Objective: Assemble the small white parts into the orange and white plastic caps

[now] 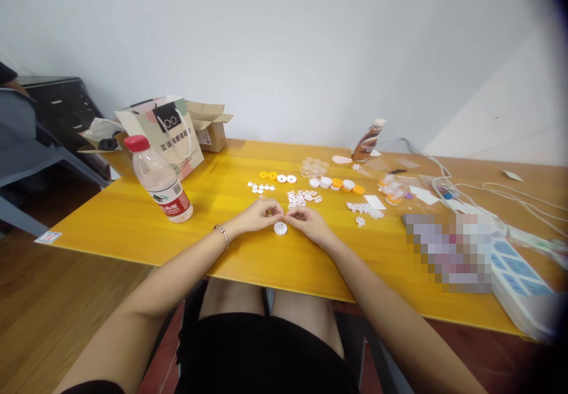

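Observation:
My left hand (262,214) and my right hand (307,222) meet fingertip to fingertip over the table, both pinched. Whatever lies between the fingertips is too small to make out. Just under them is a small white disc (280,229), flat on the table. Beyond my hands lie loose white cut-out plastic pieces (302,199). Farther left are several small white pegged parts (261,187). Behind these runs a row of yellow and white rings (277,177), and to its right a row of white and orange round caps (337,184).
A water bottle (160,180) with a red cap stands left, before a paper bag (166,133) and a cardboard box (210,125). A brown drink bottle (368,141) is at the back. On the right are a pixelated item (448,252), cables and a power strip (523,281).

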A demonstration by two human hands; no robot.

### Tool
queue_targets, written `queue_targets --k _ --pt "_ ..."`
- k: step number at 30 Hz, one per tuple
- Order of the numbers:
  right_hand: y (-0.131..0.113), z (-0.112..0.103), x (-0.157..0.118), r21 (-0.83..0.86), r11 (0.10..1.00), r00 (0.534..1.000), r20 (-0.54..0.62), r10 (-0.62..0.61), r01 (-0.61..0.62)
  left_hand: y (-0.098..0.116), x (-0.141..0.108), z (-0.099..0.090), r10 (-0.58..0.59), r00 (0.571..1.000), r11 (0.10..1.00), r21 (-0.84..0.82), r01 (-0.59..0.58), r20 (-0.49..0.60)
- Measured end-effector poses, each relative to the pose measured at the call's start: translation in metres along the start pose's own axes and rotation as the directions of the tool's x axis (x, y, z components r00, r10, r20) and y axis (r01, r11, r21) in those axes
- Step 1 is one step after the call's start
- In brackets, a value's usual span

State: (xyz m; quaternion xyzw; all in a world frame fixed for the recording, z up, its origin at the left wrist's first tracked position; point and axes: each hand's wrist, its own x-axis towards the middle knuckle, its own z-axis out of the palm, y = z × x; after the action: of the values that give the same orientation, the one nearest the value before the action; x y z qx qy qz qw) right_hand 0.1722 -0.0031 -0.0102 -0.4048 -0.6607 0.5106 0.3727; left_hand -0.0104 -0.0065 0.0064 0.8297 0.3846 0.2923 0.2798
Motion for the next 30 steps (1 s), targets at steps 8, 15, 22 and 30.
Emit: queue_targets --k 8,15,22,30 --pt "-0.002 -0.002 -0.001 0.079 0.995 0.998 0.013 0.054 -0.055 0.008 -0.002 -0.007 0.213 0.976 0.967 0.157 -0.202 -0.053" --pt "-0.005 -0.001 -0.003 0.106 0.991 0.996 0.047 0.072 -0.077 0.008 -0.003 -0.007 0.289 0.957 0.929 0.249 -0.275 -0.022" --pt "-0.002 -0.003 -0.002 0.079 0.995 0.996 0.067 0.061 -0.066 0.006 -0.003 -0.007 0.261 0.965 0.935 0.253 -0.247 -0.02" --pt "-0.004 -0.006 -0.016 -0.312 0.932 0.982 0.089 -0.167 0.187 0.003 -0.004 -0.013 0.209 0.971 0.958 0.176 -0.226 0.114"
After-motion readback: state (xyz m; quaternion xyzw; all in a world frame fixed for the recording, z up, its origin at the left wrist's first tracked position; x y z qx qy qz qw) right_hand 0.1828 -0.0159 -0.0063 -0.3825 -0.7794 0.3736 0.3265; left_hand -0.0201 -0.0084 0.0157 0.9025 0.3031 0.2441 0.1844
